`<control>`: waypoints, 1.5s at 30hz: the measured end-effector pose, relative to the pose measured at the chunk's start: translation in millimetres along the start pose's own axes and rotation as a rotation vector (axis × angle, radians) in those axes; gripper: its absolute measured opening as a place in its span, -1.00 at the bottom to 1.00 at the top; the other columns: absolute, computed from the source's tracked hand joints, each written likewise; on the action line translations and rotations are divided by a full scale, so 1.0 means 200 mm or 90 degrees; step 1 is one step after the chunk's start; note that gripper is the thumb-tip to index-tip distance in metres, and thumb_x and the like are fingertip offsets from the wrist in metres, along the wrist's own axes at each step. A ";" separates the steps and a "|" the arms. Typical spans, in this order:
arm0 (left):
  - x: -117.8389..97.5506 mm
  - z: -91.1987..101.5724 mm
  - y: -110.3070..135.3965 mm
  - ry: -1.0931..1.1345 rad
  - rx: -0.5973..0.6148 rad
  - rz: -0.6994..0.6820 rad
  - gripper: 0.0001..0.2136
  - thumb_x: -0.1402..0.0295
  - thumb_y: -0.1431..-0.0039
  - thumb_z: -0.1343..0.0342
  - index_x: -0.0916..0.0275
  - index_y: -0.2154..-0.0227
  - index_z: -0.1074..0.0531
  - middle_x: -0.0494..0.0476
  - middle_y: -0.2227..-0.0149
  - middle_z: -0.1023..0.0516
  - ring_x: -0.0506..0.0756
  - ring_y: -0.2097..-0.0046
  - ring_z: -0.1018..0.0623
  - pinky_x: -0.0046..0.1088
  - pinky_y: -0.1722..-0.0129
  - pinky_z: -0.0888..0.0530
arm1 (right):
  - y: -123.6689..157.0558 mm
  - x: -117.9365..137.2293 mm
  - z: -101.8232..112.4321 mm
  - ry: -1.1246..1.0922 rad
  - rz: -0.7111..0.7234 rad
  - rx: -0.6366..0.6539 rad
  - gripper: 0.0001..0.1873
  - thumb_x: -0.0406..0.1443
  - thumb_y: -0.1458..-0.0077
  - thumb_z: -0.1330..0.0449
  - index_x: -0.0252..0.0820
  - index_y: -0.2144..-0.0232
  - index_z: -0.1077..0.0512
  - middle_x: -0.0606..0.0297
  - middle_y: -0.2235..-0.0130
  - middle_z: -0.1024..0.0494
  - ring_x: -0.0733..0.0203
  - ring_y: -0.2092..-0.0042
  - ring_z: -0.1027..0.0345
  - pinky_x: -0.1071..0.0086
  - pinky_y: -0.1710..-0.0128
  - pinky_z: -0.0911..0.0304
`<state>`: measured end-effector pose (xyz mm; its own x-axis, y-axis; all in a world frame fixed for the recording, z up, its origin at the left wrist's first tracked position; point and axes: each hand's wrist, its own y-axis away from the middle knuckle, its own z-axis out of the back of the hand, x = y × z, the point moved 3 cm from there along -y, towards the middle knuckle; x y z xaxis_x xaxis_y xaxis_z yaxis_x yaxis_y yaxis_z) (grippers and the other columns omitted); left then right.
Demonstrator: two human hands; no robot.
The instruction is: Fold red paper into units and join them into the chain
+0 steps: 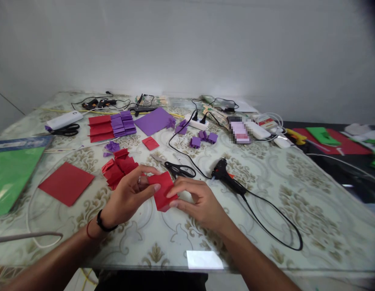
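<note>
Both of my hands hold a small folded piece of red paper (pixel 162 193) just above the table, near the front edge. My left hand (pixel 128 196) pinches its left side with thumb and fingers closed on it. My right hand (pixel 197 201) grips its right and lower edge with curled fingers. A pile of folded red pieces (pixel 119 166) lies just behind my left hand. Black scissors (pixel 179 169) rest behind the paper, and a black glue gun (pixel 226 178) lies to the right of my right hand.
A flat red square (pixel 66 182) and green sheets (pixel 11 171) lie at the left. Farther back are purple paper (pixel 153 120), stacked purple and red folds (pixel 110 125), small purple pieces (pixel 204 138), a power strip (pixel 197 121) and cables. The glue gun's cord (pixel 275 226) loops at the right.
</note>
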<state>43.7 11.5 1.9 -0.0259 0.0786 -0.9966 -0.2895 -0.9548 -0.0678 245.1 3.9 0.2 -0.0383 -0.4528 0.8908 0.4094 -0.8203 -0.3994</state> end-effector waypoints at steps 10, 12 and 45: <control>-0.06 0.00 0.02 -0.152 0.078 -0.133 -0.85 0.40 -0.39 -0.11 0.20 0.25 -0.59 0.12 0.31 -0.61 0.05 0.35 -0.54 -0.47 0.37 -0.43 | -0.01 -0.03 0.01 -0.061 -0.040 -0.073 -0.96 -0.27 -0.22 -0.41 -0.08 0.31 -0.66 0.31 0.28 -0.66 0.22 0.22 -0.51 0.35 0.12 -0.35; -0.07 0.00 0.02 -0.134 0.115 -0.160 -0.88 0.42 -0.35 -0.16 0.18 0.16 -0.60 0.15 0.22 -0.63 0.10 0.21 -0.61 -0.44 0.22 -0.52 | -0.01 -0.04 0.02 -0.099 -0.061 -0.102 -0.95 -0.26 -0.22 -0.41 -0.07 0.32 -0.66 0.32 0.28 -0.66 0.22 0.22 -0.51 0.36 0.13 -0.35; -0.03 -0.01 -0.01 -0.106 0.031 0.009 -0.54 0.33 -0.14 -0.37 0.15 -0.08 -0.40 0.11 0.14 -0.64 0.15 0.10 -0.63 -0.35 0.09 -0.54 | -0.01 -0.03 0.00 0.110 -0.138 -0.109 -0.90 -0.29 -0.16 -0.35 -0.14 0.41 -0.55 0.32 0.38 -0.62 0.20 0.32 -0.47 0.33 0.23 -0.32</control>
<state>46.0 11.4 8.5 -0.1874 0.1151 -0.9755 -0.3340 -0.9414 -0.0469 243.8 8.1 -3.6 -0.2672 -0.3019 0.9151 0.2167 -0.9442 -0.2482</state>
